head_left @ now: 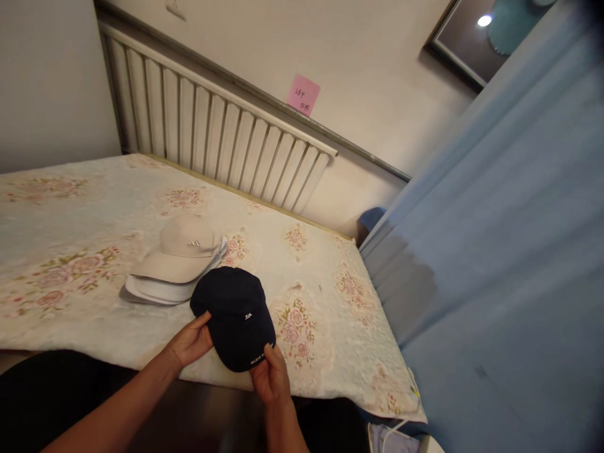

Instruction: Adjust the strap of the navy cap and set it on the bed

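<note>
Low in the middle of the frame, the left hand (191, 340) pinches the left side of a dark cap (233, 302). The right hand (274, 374) pinches its front brim, down and to the right. The cap is up in both hands, so this looks like the holding and turning part. I think moving it calls for a soft grip with both hands, so the brim does not bend.

Just behind, left of the middle, a tan cap (184, 242) sits on a pile of pale brims (163, 290). I cannot tell if the dark cap touches it. Both are over the flowery cover (325, 289). Farther back, upper left, is a radiator (212, 126).
</note>
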